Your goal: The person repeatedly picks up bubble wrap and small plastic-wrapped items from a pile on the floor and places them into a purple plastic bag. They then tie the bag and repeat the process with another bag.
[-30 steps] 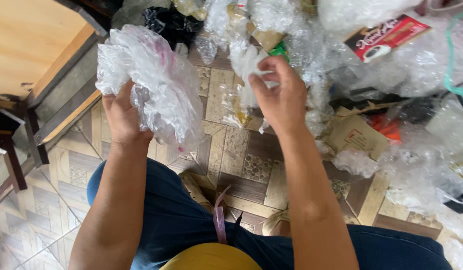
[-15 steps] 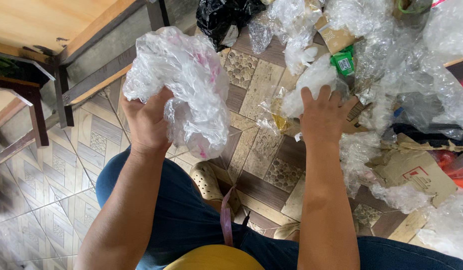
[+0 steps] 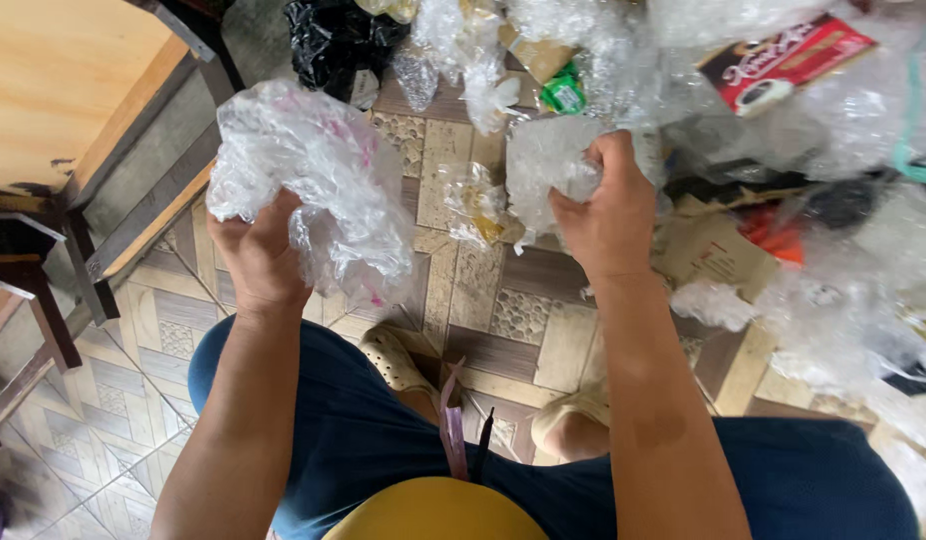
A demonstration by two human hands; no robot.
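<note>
My left hand grips a big crumpled bunch of clear plastic bags, held up over my left knee. My right hand is closed on another wad of clear plastic film, lifted just off the tiled floor at the edge of the heap. A small clear wrapper with yellow scraps lies on the tiles between the two hands.
A large heap of clear plastic, cardboard and a red-brown packet fills the right side. A black bag lies at the top. A wooden table stands at the left. My sandalled feet rest on patterned tiles.
My right hand, which lay flat and spread on the heap, has closed on a wad of clear plastic and pulled it up. The left hand keeps its bunch.
</note>
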